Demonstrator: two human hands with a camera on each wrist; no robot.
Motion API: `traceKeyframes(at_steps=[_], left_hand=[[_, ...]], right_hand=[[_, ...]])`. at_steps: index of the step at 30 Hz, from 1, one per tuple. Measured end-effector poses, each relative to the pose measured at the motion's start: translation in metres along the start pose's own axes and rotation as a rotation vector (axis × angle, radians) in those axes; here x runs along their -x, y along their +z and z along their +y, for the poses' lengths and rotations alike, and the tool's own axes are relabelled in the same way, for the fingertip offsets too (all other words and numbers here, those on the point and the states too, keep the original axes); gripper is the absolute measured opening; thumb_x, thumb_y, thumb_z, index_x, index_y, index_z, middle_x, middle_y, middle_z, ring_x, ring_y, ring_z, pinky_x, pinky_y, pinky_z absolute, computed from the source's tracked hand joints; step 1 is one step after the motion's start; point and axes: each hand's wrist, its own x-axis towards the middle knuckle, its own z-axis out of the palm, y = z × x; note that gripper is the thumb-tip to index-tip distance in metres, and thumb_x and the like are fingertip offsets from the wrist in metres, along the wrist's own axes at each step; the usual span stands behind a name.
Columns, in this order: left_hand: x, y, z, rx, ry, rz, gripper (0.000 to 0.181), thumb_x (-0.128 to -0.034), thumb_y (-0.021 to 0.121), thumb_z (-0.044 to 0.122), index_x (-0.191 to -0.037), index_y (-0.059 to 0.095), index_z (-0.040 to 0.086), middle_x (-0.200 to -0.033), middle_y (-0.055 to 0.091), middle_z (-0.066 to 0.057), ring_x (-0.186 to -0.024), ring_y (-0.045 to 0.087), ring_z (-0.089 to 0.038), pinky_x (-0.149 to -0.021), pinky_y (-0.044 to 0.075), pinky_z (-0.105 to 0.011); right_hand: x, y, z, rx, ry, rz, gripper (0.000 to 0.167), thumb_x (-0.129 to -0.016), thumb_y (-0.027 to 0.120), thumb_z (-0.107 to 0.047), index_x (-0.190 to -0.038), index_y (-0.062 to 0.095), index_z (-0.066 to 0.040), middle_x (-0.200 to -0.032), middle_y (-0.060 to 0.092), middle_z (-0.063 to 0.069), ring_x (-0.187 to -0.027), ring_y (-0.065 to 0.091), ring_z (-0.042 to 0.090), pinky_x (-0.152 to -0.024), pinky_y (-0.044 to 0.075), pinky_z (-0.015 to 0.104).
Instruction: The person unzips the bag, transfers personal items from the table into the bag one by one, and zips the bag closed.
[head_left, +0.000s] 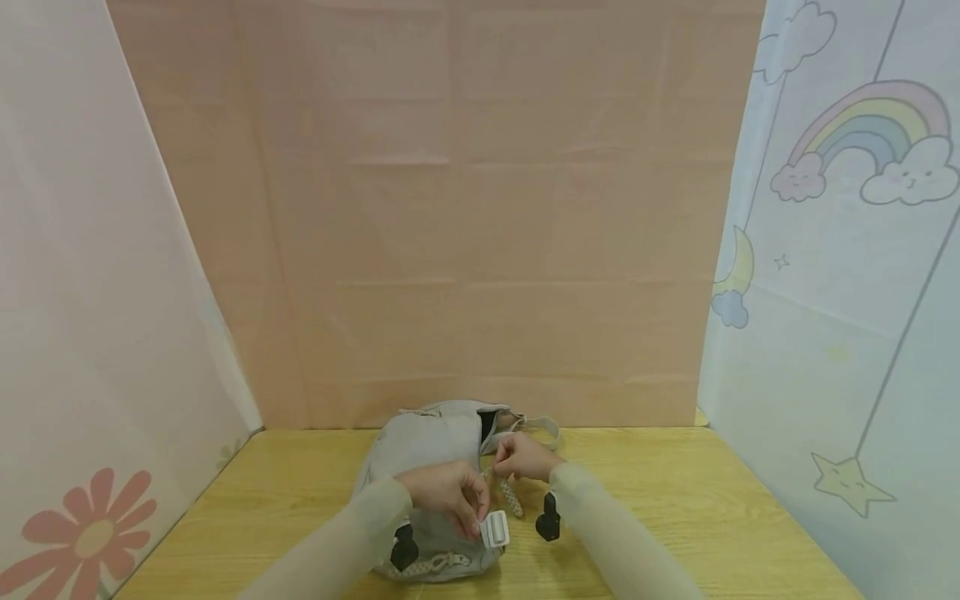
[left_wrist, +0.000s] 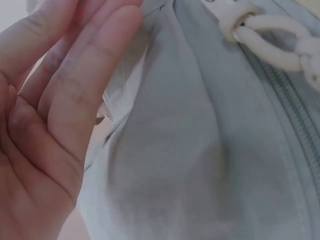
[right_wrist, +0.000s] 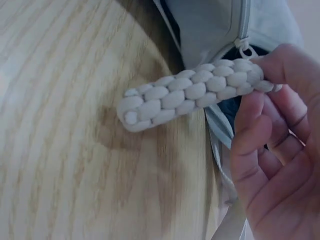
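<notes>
A light grey backpack (head_left: 427, 442) lies on the table, its side zipper partly open around a dark gap. My right hand (head_left: 522, 457) pinches the thin end of a cream braided zipper pull (right_wrist: 185, 93) between thumb and forefinger. The pull's thick end points away from the fingers, over the wood. My left hand (head_left: 448, 492) is above the bag's front, its fingertips pinching the edge of a white rectangular piece (head_left: 495, 529) with a raised frame. In the left wrist view, the left fingers lie close together beside grey fabric (left_wrist: 170, 140), and their tips are partly cut off.
The wooden table (head_left: 660, 500) extends to both sides. A looped strap (head_left: 543, 429) sticks out at the bag's back right. Another cord pull (head_left: 435, 565) lies along the front zipper. A brown sheet (head_left: 480, 217) stands behind, with printed curtains (head_left: 840, 275) at the sides.
</notes>
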Motion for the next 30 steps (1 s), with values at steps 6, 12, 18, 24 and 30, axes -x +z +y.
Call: traceKeyframes(at_steps=[6,12,18,24,30], left_hand=[[0.001,0.002,0.003,0.008,-0.006,-0.023,0.005,-0.0827,0.069,-0.003,-0.082,0.064,-0.005,-0.078,0.072,-0.02,-0.067,0.069,-0.015,-0.067,0.058,-0.039],[0.001,0.003,0.002,0.016,-0.005,-0.013,0.007,-0.081,0.069,-0.006,-0.083,0.063,-0.01,-0.077,0.071,-0.022,-0.065,0.068,-0.013,-0.066,0.058,-0.036],[0.001,0.003,-0.001,0.023,-0.002,-0.016,0.009,-0.0804,0.07,-0.006,-0.083,0.063,-0.01,-0.076,0.071,-0.021,-0.065,0.068,-0.012,-0.065,0.058,-0.034],[0.001,0.004,-0.003,0.023,-0.011,-0.009,0.008,-0.0806,0.07,-0.005,-0.083,0.063,-0.009,-0.074,0.072,-0.013,-0.064,0.068,-0.012,-0.064,0.058,-0.033],[0.001,0.004,-0.002,0.027,-0.009,-0.005,0.009,-0.0804,0.07,-0.006,-0.082,0.062,-0.01,-0.077,0.072,-0.019,-0.064,0.068,-0.012,-0.065,0.058,-0.034]], right_hand=[[0.001,-0.001,0.0,-0.004,0.002,0.078,0.008,-0.082,0.063,0.001,-0.078,0.061,0.008,-0.068,0.053,-0.005,-0.06,0.047,0.007,-0.052,0.04,0.021],[-0.008,-0.002,0.006,0.027,0.006,0.162,0.01,-0.078,0.065,0.001,-0.071,0.058,0.002,-0.064,0.051,-0.007,-0.057,0.047,0.005,-0.05,0.041,0.02],[-0.022,0.001,0.018,0.031,0.022,0.275,0.013,-0.076,0.067,-0.001,-0.07,0.056,-0.004,-0.062,0.055,-0.004,-0.052,0.049,0.006,-0.047,0.044,0.021],[-0.03,0.003,0.017,0.132,0.022,0.416,0.013,-0.073,0.068,0.001,-0.065,0.059,-0.005,-0.066,0.059,0.0,-0.054,0.049,0.01,-0.05,0.043,0.024],[-0.037,0.004,0.012,0.205,0.039,0.482,0.016,-0.073,0.071,0.001,-0.061,0.061,-0.004,-0.068,0.061,0.002,-0.06,0.051,0.013,-0.055,0.044,0.027]])
